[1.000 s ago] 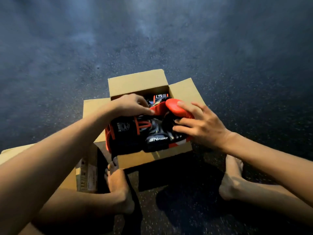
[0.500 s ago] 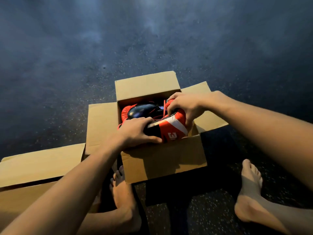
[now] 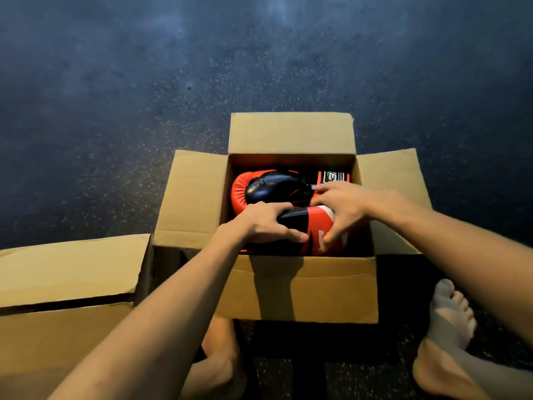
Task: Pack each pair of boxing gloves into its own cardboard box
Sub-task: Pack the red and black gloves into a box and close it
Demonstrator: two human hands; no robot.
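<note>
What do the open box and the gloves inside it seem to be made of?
The open box: plain brown cardboard, matte, with fold creases. The gloves: probably leather or synthetic leather, red and black, glossy; light reflects on the black panel.

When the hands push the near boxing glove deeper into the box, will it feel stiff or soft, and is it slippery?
The near glove looks thickly padded, so it probably gives, then springs back. Its glossy skin may slip, though the left hand and the right hand grip it.
</note>
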